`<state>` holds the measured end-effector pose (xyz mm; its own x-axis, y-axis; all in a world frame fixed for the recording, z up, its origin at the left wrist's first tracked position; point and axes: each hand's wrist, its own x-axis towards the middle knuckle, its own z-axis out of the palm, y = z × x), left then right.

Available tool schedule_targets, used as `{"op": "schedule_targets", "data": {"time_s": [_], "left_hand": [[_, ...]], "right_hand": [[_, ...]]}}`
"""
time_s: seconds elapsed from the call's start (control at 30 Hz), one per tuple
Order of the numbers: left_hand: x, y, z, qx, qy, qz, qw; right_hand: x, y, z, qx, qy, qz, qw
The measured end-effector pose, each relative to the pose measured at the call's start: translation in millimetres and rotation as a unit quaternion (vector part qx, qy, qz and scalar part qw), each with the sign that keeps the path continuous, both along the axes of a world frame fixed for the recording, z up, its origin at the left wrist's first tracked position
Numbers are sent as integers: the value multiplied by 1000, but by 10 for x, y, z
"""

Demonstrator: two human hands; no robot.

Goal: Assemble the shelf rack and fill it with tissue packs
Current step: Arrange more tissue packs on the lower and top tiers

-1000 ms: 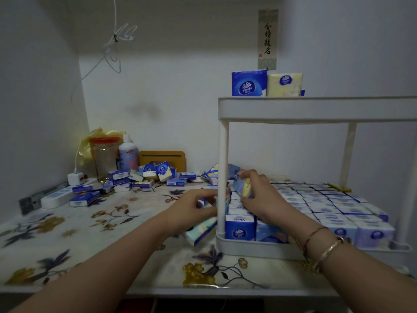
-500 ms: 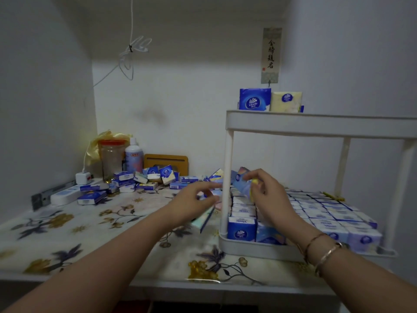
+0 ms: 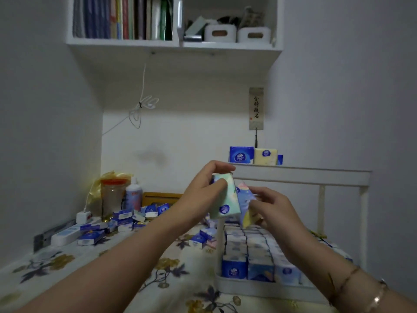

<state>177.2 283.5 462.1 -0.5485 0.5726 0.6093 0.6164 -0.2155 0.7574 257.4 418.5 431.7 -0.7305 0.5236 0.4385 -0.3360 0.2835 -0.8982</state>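
Note:
A white two-tier shelf rack (image 3: 300,176) stands on the right of the table. Its lower tray (image 3: 259,286) is packed with several rows of blue and white tissue packs (image 3: 234,268). Three packs (image 3: 265,156) stand on the upper tier at its back left. My left hand (image 3: 203,193) grips a pale green tissue pack (image 3: 225,198), raised near the rack's front left corner. Just right of it, my right hand (image 3: 274,211) holds a blue and yellow tissue pack (image 3: 246,203). The two packs touch or nearly touch.
A heap of loose tissue packs (image 3: 126,219) lies on the floral table (image 3: 67,267) at the back left, beside a jar (image 3: 111,197), a bottle (image 3: 133,196), a power strip (image 3: 65,234) and a wooden holder (image 3: 161,196). A wall shelf (image 3: 173,45) with books hangs overhead.
Both hands rose from the lower tray to the height of the upper tier, each carrying its pack. The camera tilted up, bringing the wall shelf into view.

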Motion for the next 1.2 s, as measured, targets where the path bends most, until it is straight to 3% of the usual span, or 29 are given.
{"op": "schedule_targets", "data": {"time_s": [0.23,0.37,0.5,0.6,0.67,0.73,0.9,1.03,1.2], "left_hand": [[87,225,682,83,73,-42,993],[56,494,1040,86,74,-79,990],[4,889,1271,12,82,-107,991],[-103,1094,1340,-77,174,20,982],[-274,1188,1323,-151,279,148,937],[-430,1257,1278,-243,331,209,888],[-621,1390,1230,-397,339,149,840],[-636,1440,1299,-452,320,121,824],[-607,1431,1317,-446,306,115,833]], "right_hand": [[136,122,819,-92,89,101,987],[133,361,1138,-58,85,152,983],[115,754,1377,-28,62,83,994],[70,1129,1508,-37,66,10,997],[-31,1374,1520,-32,41,-52,997],[-161,1533,1463,-8,-18,-86,996],[-494,1680,1315,73,-173,-103,977],[-594,1708,1304,180,-281,-140,932],[-658,1742,1251,136,-296,-81,942]]}}
